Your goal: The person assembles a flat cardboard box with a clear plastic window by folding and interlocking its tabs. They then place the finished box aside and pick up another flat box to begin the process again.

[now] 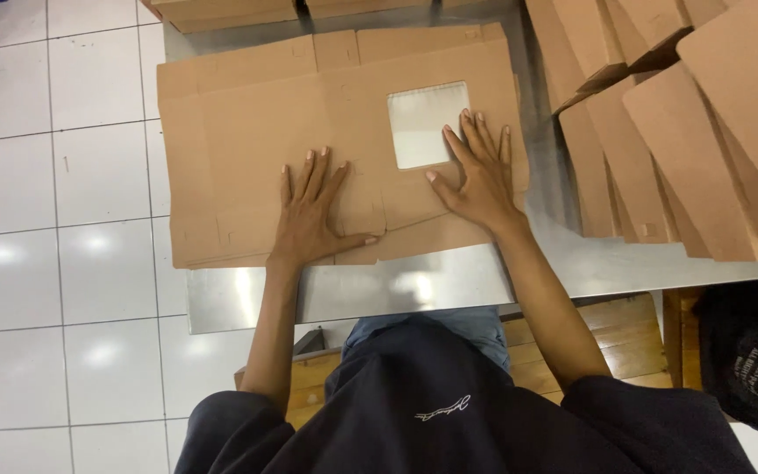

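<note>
The flat cardboard box blank [309,132] lies unfolded on the steel table [449,285] directly ahead of me; its long axis runs left to right, with its near edge close to the table's near edge and its left end overhanging the table's left side above the white tiled floor [54,263]; a square window cut-out [427,123] sits right of centre in the blank.

My left hand [309,211] presses flat on the near-middle of the blank, fingers spread and extended, thumb pointing right along a crease; it grips nothing. My right hand [477,175] also lies flat and open, fingers splayed, fingertips at the window's right and near edges, thumb reaching left; it grips nothing. Both hands rest on the blank at about equal reach; the right is nearer the window, the left nearer the small near flaps.

To the far right, a stack of folded cardboard pieces [677,132] leans in overlapping rows, cut off by the frame edge; more cardboard [221,10] at the far side is likewise cut off. Whether one blank or several lie under my hands cannot be determined; the near edge suggests layers.
</note>
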